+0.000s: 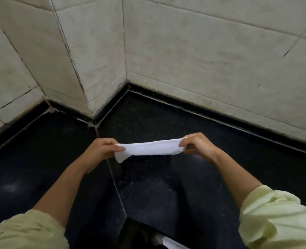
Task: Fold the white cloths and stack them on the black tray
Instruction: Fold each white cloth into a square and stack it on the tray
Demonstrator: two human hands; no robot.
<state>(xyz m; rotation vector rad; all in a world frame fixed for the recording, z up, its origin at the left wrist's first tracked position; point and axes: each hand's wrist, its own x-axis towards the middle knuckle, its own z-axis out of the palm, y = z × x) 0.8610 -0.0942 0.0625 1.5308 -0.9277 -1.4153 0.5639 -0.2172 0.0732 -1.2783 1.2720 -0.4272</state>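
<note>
Item: one white fabric cloth (149, 147), a narrow strip, over the black speckled stone counter (41, 159). My left hand (102, 148) pinches its nine-o'clock end and my right hand (197, 143) its three-o'clock end (both gripping).

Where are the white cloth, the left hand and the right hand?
white cloth (148, 147): head view, middle of the stretched strip.
left hand (102, 149): head view, middle of the hand.
right hand (199, 145): head view, middle of the hand.

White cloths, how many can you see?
1 for sure: a white cloth stretched between the left hand and right hand. A white scrap at the bottom edge may be another; more may be hidden.
</note>
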